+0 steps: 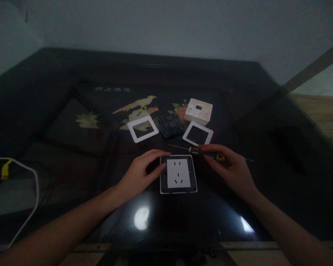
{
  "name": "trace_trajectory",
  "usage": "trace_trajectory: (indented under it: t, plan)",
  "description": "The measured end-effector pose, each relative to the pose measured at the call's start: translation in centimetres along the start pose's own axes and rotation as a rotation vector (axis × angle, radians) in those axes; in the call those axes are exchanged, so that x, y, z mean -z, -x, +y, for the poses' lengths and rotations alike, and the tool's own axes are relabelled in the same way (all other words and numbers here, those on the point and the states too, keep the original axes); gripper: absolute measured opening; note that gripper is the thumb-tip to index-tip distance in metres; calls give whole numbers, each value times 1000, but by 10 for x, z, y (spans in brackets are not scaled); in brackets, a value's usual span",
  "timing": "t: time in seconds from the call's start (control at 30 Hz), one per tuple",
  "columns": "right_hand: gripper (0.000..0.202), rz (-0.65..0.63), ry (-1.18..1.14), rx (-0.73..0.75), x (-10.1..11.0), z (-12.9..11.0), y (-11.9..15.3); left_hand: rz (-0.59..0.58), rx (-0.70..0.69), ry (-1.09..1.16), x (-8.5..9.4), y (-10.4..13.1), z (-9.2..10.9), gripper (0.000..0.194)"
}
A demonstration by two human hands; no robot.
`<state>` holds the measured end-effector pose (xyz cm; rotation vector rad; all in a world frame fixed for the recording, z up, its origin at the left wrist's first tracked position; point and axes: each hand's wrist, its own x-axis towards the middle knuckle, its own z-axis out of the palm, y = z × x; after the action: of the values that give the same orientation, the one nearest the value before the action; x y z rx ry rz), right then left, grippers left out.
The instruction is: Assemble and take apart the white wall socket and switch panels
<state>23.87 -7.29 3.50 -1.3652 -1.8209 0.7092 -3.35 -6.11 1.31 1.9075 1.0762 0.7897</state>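
A wall socket with a white slotted face and a dark surround lies face up on the black table, near its front edge. At its upper left corner, my left hand pinches the rim between thumb and fingers. My right hand is closed round the handle of a screwdriver, to the right of the socket. The screwdriver's thin shaft points left, above the socket and apart from it. My right palm hides part of the handle.
Beyond the socket lie a white frame, a dark socket module, another white frame and a white mounting box. A white cable with a yellow tag runs along the left of the glossy table.
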Motion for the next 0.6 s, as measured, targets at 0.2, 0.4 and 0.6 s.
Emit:
trace_trajectory:
  t: [0.2,0.4,0.6]
  plan:
    - [19,-70,67,110,-9,11,2,19,-32,-13,-1,0,-1,27]
    - [27,-147,147,175,-13,17,6,13,-43,-19,0,0,-2,26]
    - [34,-208,212,191,-16,20,7,-7,-58,-55,-1,1,-3,28]
